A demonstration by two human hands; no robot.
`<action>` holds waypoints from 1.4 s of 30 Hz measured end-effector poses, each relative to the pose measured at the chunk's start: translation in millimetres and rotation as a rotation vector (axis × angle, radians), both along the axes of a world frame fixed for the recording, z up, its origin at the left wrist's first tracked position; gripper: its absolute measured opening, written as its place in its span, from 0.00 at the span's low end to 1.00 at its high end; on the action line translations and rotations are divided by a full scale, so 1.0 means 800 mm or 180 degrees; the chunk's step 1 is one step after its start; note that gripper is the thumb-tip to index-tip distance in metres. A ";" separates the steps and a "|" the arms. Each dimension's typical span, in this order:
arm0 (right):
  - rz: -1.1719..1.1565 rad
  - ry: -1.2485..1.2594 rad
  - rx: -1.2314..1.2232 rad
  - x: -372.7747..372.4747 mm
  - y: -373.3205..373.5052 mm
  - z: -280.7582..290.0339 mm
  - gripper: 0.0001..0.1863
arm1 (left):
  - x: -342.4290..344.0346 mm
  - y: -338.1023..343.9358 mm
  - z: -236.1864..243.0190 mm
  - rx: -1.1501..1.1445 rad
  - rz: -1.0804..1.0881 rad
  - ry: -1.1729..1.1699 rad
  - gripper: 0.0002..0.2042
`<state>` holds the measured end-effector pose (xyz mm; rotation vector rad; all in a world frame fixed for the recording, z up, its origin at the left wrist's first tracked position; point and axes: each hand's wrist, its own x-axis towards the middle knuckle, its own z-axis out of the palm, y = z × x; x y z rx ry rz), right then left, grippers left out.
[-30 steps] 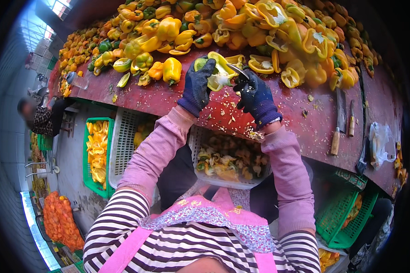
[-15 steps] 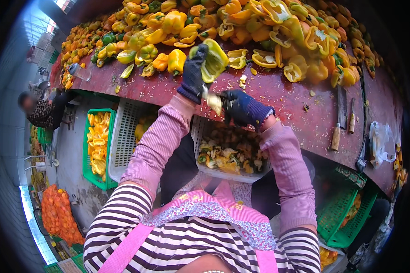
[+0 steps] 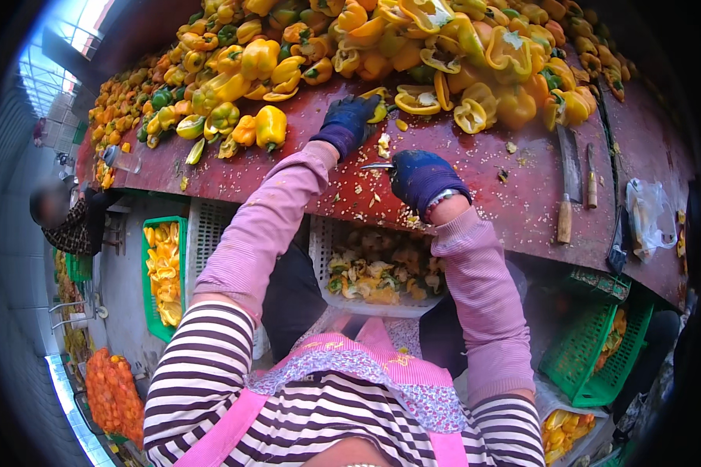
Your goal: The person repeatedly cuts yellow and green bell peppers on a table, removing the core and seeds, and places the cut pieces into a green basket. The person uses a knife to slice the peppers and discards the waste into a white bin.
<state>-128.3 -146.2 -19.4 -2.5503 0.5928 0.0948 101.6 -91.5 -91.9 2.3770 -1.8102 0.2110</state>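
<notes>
My gloved left hand (image 3: 346, 124) is at the near edge of the pepper pile, its fingers closed on a yellow pepper half (image 3: 378, 109) that they partly cover. Lower and to the right, my gloved right hand (image 3: 424, 177) grips a small knife (image 3: 378, 166); its short blade points left, and the handle is hidden in the fist. Between the hands a pale bit of pepper core (image 3: 383, 144) lies among scattered seeds on the red table (image 3: 459, 167). Cut and whole yellow peppers (image 3: 258, 58) are heaped beyond both hands.
A white crate (image 3: 319, 265) of cores and scraps sits below the table edge. Green crates (image 3: 148, 292) (image 3: 576, 358) stand at both sides. A large knife (image 3: 568, 171), a smaller one (image 3: 591, 179) and a plastic bag (image 3: 648, 218) lie right. A person (image 3: 70, 210) sits far left.
The green-yellow pepper half has left my left hand, which moved to another half at the pile. The pale core is gone from beside the knife. My right hand shifted slightly right; the view moved.
</notes>
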 end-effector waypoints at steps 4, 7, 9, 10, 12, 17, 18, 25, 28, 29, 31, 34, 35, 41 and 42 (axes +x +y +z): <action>-0.0631 -0.0507 -0.0210 -0.011 -0.027 0.007 0.11 | 0.038 -0.005 -0.006 -0.1620 0.0367 0.3117 0.10; -0.1184 -0.0677 0.0092 -0.005 -0.053 0.002 0.14 | 0.022 0.025 0.039 -0.1358 0.0345 0.5824 0.15; -0.1596 -0.0712 0.1846 0.009 -0.043 0.030 0.18 | 0.004 0.062 0.066 -0.1210 -0.0016 0.6373 0.19; -0.1618 -0.1105 0.2892 0.015 -0.035 0.027 0.21 | -0.012 0.076 0.081 -0.1206 -0.0135 0.6481 0.20; -0.1432 -0.1432 0.4148 0.028 -0.019 0.025 0.25 | -0.038 0.106 0.103 -0.1371 -0.0219 0.6417 0.20; -0.0295 -0.1984 0.4336 0.008 -0.023 0.016 0.22 | -0.008 0.227 0.137 -0.2123 -0.0143 0.5642 0.14; -0.0468 -0.1863 0.4243 0.003 -0.027 0.023 0.22 | 0.008 0.280 0.133 -0.2290 0.0307 0.5823 0.14; -0.0966 -0.1397 0.3881 0.013 -0.012 0.038 0.20 | 0.103 0.352 0.097 -0.0277 0.1971 0.1728 0.22; -0.0810 -0.1193 0.3814 0.019 -0.003 0.026 0.18 | 0.097 0.205 0.052 -0.0363 0.2075 0.0525 0.38; -0.0797 -0.1058 0.3802 0.018 0.000 0.029 0.19 | 0.096 0.172 0.035 -0.0201 0.2382 0.0601 0.40; -0.0916 -0.1007 0.3692 0.015 0.002 0.030 0.19 | 0.095 0.133 0.028 0.0068 0.2561 0.0580 0.43; -0.0921 -0.1051 0.3561 0.005 0.005 0.043 0.20 | 0.113 0.116 0.019 0.0035 0.1619 0.0720 0.43; -0.0912 -0.1067 0.3498 0.004 0.004 0.048 0.20 | 0.110 0.111 0.019 0.0078 0.1127 0.0904 0.43; -0.0859 -0.0925 0.3672 0.007 0.007 0.048 0.20 | 0.169 0.062 0.043 -0.0606 0.0905 0.0206 0.20; -0.0815 -0.0946 0.3676 0.007 0.005 0.049 0.20 | 0.165 0.057 0.054 -0.0079 0.1070 -0.0331 0.18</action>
